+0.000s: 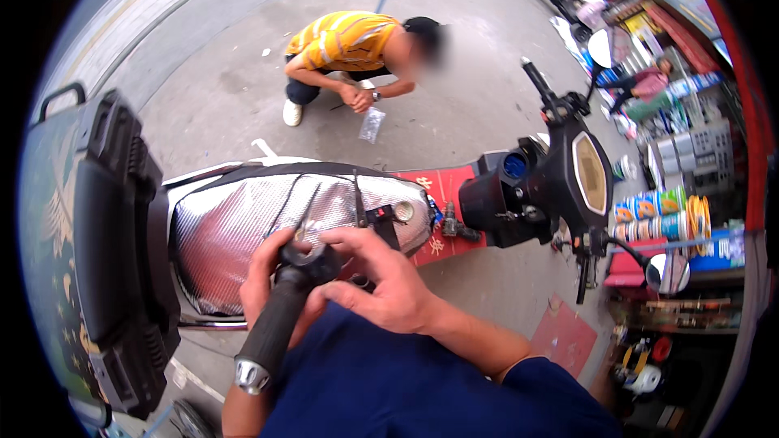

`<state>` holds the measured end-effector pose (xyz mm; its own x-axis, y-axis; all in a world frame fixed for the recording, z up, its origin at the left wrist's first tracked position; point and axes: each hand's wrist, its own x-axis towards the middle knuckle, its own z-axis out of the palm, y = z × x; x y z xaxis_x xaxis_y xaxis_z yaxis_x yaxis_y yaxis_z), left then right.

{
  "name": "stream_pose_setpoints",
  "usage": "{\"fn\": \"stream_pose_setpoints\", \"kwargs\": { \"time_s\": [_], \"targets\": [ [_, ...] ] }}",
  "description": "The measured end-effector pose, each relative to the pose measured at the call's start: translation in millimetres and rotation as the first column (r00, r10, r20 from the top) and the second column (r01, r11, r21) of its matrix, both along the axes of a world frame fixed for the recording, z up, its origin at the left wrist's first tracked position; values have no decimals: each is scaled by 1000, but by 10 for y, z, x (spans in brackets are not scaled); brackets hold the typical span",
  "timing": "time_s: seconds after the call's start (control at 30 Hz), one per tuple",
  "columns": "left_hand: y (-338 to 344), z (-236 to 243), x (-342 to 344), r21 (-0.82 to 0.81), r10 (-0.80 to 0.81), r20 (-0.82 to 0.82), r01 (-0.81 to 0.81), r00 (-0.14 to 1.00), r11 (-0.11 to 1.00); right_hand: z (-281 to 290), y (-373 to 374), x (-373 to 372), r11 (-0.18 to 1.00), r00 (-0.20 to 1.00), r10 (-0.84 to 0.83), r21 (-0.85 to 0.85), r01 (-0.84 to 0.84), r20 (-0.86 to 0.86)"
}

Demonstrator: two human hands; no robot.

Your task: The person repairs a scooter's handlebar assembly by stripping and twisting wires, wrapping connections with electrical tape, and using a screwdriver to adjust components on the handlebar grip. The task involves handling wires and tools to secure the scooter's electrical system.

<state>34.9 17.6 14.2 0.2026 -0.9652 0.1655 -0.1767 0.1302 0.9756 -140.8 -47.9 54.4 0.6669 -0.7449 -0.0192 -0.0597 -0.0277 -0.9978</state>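
Note:
A black handlebar grip (277,323) with a metal end cap and a housing at its top is held upright in front of me, over a silver quilted seat cover (213,251). My left hand (260,272) wraps round its upper part, partly hidden behind it. My right hand (381,284) curls around the housing from the right, fingers bent against it. Dark cables rise from the housing onto the seat. A small black and red item (377,217) and a round pale object (403,212) lie there, and a drill-like tool (453,223) rests on the red footboard.
A dark top box (118,251) stands left, the scooter's handlebar console (560,178) and mirrors right. A person in yellow (341,40) crouches beyond, near a small clear bag (372,125). Stacked shop goods (649,215) and another person (653,81) are along the right.

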Motion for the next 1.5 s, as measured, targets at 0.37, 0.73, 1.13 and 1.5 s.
{"fn": "stream_pose_setpoints", "kwargs": {
  "time_s": [0.37,0.73,1.13,1.5],
  "targets": [
    [-89,-70,-3,114,-43,-48,48,998,992,-446,546,-294,966,935,-258,-77,247,-243],
    [-544,-38,-676,87,-203,367,184,908,979,-1250,706,-1865,597,459,-736,-158,786,-498],
    [-710,255,-1739,83,-56,491,17,870,996,-1703,-66,-2973,767,648,-577,-56,640,-496],
    [-589,157,-2543,243,-649,225,603,727,760,-3195,1711,-4424,440,240,-350,68,896,-906]
  ]
}}
